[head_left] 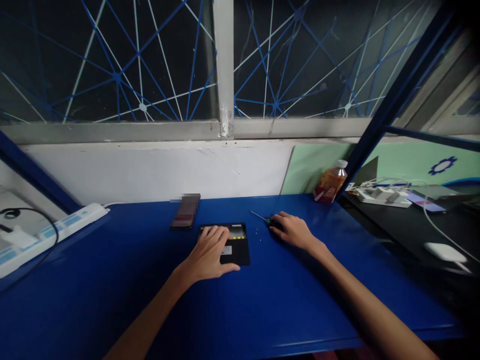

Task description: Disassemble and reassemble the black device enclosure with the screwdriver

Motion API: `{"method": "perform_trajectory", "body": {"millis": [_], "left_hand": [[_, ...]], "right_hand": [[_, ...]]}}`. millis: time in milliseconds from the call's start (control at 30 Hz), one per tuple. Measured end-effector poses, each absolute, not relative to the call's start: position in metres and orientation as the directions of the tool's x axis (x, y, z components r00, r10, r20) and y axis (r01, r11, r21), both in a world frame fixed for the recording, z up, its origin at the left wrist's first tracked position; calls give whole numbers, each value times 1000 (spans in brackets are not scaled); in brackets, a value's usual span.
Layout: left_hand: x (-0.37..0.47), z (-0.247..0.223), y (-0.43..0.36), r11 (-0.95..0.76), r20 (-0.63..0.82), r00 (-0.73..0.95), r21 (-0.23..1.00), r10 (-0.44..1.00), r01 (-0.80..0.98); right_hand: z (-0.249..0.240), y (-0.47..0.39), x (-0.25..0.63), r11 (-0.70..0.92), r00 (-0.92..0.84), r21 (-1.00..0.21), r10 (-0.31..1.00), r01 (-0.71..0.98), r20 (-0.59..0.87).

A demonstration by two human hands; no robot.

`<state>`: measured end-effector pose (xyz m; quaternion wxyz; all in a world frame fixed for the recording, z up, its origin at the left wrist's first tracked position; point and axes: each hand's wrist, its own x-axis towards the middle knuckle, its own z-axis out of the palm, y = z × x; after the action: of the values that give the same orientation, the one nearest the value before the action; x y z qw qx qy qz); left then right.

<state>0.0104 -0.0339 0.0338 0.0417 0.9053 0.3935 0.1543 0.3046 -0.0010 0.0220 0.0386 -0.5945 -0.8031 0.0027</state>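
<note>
A flat black rectangular device (240, 254) with a white label and a yellow-marked strip lies on the blue table. My left hand (210, 254) rests over its left part, thumb stretched out past its near edge, fingers covering some of it. To the right, my right hand (290, 230) lies low on the table, its fingers curled round the dark handle of a screwdriver (259, 216). The thin metal shaft points to the upper left, toward the device. Several tiny bright bits, too small to identify, lie between the device and my right hand.
A dark phone-like object (184, 215), partly pixelated, lies behind the device. A white power strip (56, 235) runs along the left. At the back right stands a drink bottle (330, 184) beside a blue metal post. On a black desk (393, 225) are cables, adapters and a phone.
</note>
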Motion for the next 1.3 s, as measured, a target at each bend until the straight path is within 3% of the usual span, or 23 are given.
{"method": "perform_trajectory", "body": {"millis": [500, 667, 800, 867, 933, 1033, 1133, 1200, 1300], "left_hand": [[12, 31, -26, -745, 234, 707, 219, 667, 630], [10, 45, -28, -702, 274, 652, 388, 707, 597], [5, 61, -30, -546, 301, 495, 683, 815, 484], [6, 63, -31, -389, 257, 399, 873, 880, 294], [9, 60, -31, -181, 168, 312, 983, 935, 14], [19, 47, -31, 108, -31, 279, 958, 960, -264], [27, 30, -29, 416, -329, 297, 856, 897, -307], [29, 22, -28, 404, -348, 219, 855, 912, -324], [25, 18, -26, 242, -207, 157, 938, 965, -248]], "right_hand": [[22, -1, 303, 270, -269, -40, 963, 962, 29], [24, -1, 302, 274, -273, -38, 961, 961, 28], [23, -1, 302, 278, -277, -39, 960, 960, 32], [23, -1, 302, 278, -276, -38, 960, 960, 33], [23, -1, 303, 277, -276, -37, 960, 960, 36], [22, -1, 303, 279, -278, -33, 960, 960, 36], [21, -1, 303, 284, -283, -31, 958, 958, 40], [21, -1, 303, 285, -284, -30, 958, 958, 36], [22, -1, 303, 287, -286, -33, 958, 957, 30]]}}
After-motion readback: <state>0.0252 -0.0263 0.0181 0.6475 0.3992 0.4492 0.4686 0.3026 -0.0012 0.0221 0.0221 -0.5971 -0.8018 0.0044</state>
